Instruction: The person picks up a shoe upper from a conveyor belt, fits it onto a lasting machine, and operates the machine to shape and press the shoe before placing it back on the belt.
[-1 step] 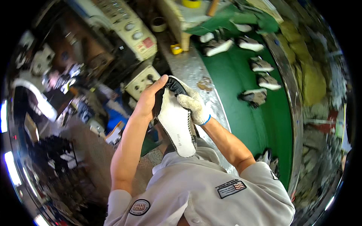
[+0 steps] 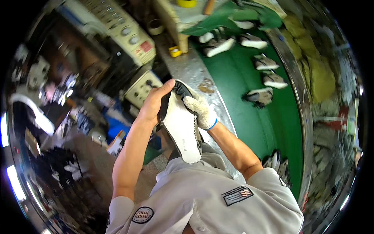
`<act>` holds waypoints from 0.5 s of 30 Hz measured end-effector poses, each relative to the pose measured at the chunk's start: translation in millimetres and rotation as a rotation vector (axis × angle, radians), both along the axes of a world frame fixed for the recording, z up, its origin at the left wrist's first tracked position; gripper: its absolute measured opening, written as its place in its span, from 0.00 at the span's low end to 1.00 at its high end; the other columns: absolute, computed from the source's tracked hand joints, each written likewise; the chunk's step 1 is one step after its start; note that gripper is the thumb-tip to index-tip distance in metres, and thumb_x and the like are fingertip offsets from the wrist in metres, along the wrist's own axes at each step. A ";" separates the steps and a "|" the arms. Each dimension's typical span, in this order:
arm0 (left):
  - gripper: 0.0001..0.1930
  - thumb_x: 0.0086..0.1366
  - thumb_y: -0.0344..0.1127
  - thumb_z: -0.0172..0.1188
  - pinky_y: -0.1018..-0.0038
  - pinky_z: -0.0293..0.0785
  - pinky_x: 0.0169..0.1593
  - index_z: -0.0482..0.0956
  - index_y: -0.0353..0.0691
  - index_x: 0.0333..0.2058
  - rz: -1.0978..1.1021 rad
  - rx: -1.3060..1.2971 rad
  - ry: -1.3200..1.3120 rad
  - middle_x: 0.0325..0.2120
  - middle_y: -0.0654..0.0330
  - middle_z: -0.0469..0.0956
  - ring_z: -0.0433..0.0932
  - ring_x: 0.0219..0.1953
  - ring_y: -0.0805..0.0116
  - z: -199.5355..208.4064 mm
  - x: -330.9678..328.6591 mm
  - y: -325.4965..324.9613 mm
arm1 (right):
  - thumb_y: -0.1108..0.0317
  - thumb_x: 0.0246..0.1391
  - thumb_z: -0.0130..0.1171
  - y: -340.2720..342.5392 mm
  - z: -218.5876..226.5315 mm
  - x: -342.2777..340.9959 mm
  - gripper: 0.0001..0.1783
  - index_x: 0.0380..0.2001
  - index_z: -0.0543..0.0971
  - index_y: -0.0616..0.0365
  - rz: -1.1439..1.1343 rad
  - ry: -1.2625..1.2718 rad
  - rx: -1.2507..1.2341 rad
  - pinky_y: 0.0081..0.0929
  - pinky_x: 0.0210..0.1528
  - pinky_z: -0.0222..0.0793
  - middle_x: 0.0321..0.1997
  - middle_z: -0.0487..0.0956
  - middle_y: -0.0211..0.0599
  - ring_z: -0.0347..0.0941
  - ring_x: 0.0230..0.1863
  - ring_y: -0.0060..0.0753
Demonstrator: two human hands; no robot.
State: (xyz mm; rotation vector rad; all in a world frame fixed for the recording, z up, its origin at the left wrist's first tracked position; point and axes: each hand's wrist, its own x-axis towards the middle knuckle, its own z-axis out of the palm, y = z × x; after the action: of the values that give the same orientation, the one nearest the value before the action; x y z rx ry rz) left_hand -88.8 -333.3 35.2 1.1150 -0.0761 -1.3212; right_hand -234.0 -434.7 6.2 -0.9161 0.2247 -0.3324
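In front of my body I hold a shoe upper (image 2: 182, 130), with its white, stitched-edged underside facing up. Its dark end with black gathered material points away from me, and its other end comes close to my shirt. My bare left hand (image 2: 153, 104) is closed around the left side of the far end, thumb along the top. On the right side, my right hand (image 2: 200, 110), in a cream knitted glove with a blue cuff, grips the rim beside the black material. Fingers beneath the shoe upper are hidden.
To the right runs a green conveyor belt (image 2: 249, 128) with a metal edge. Several grey shoes with white soles (image 2: 265, 61) rest on it. A machine with a knobbed control panel (image 2: 134, 41) stands at the far left. A yellow tape measure (image 2: 175, 51) lies by the bench corner.
The surroundings have shifted slightly left in the picture as the view turns. Both hands keep the same hold on the shoe upper.
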 end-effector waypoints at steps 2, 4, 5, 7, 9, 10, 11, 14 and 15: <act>0.18 0.67 0.44 0.62 0.72 0.79 0.40 0.83 0.30 0.39 -0.152 0.032 -0.060 0.35 0.56 0.84 0.83 0.33 0.68 -8.0 -22.5 -42.4 | 0.53 0.54 0.66 -24.6 -16.9 -29.5 0.46 0.69 0.61 0.65 -0.119 0.070 0.079 0.22 0.59 0.65 0.57 0.74 0.33 0.69 0.54 0.23; 0.18 0.68 0.43 0.61 0.74 0.78 0.39 0.82 0.28 0.40 -0.243 0.088 -0.185 0.35 0.58 0.84 0.82 0.34 0.70 -38.0 -44.7 -76.2 | 0.60 0.58 0.64 -51.1 -28.2 -61.5 0.40 0.69 0.62 0.64 -0.165 0.118 0.119 0.19 0.53 0.68 0.52 0.76 0.32 0.71 0.48 0.20; 0.18 0.68 0.42 0.60 0.75 0.77 0.39 0.82 0.28 0.41 -0.331 0.111 -0.195 0.35 0.58 0.83 0.82 0.34 0.72 -49.0 -58.1 -96.9 | 0.62 0.58 0.64 -66.0 -40.5 -82.0 0.38 0.68 0.64 0.64 -0.190 0.176 0.132 0.18 0.51 0.69 0.50 0.77 0.31 0.72 0.46 0.19; 0.17 0.68 0.41 0.61 0.75 0.77 0.38 0.82 0.29 0.42 -0.402 0.103 -0.168 0.34 0.60 0.83 0.81 0.33 0.72 -67.3 -87.4 -131.5 | 0.65 0.58 0.62 -87.8 -49.6 -112.6 0.34 0.66 0.67 0.66 -0.314 0.246 0.126 0.17 0.45 0.70 0.42 0.78 0.27 0.72 0.40 0.16; 0.17 0.68 0.42 0.61 0.74 0.76 0.38 0.82 0.29 0.42 -0.424 0.133 -0.139 0.35 0.60 0.82 0.81 0.34 0.72 -94.9 -110.7 -160.2 | 0.65 0.58 0.62 -109.5 -68.0 -139.0 0.27 0.59 0.73 0.66 -0.335 0.325 0.150 0.18 0.42 0.70 0.40 0.79 0.27 0.72 0.39 0.16; 0.17 0.68 0.42 0.61 0.74 0.76 0.38 0.82 0.29 0.42 -0.405 0.169 -0.138 0.36 0.60 0.82 0.81 0.35 0.71 -121.7 -120.4 -170.5 | 0.65 0.58 0.62 -119.7 -78.5 -148.9 0.23 0.54 0.77 0.66 -0.359 0.353 0.145 0.18 0.42 0.70 0.38 0.80 0.27 0.72 0.38 0.16; 0.20 0.68 0.44 0.61 0.73 0.76 0.40 0.82 0.29 0.43 -0.413 0.125 -0.188 0.38 0.58 0.82 0.80 0.38 0.71 -147.2 -129.3 -179.3 | 0.64 0.57 0.62 -135.0 -94.2 -160.4 0.20 0.49 0.79 0.66 -0.351 0.407 0.094 0.20 0.42 0.70 0.37 0.80 0.27 0.73 0.38 0.17; 0.27 0.69 0.51 0.60 0.72 0.76 0.46 0.80 0.26 0.46 -0.716 0.316 -0.412 0.41 0.52 0.83 0.82 0.41 0.66 -183.8 -148.2 -209.9 | 0.55 0.54 0.65 -191.9 -141.2 -227.4 0.19 0.37 0.84 0.62 -0.279 0.699 -0.116 0.27 0.43 0.72 0.33 0.83 0.31 0.75 0.37 0.23; 0.27 0.70 0.51 0.60 0.72 0.76 0.46 0.80 0.26 0.47 -0.707 0.309 -0.403 0.40 0.51 0.83 0.82 0.41 0.66 -184.3 -153.3 -213.8 | 0.46 0.51 0.66 -214.0 -156.1 -255.9 0.26 0.39 0.85 0.61 -0.248 0.889 -0.093 0.30 0.45 0.72 0.36 0.85 0.38 0.78 0.39 0.29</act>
State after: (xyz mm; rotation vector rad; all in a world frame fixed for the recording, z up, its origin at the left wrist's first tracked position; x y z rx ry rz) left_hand -242.2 -547.1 -149.1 1.7013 -0.6292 -1.7392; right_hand -490.0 -648.7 -150.0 -1.0860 1.1542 -0.1423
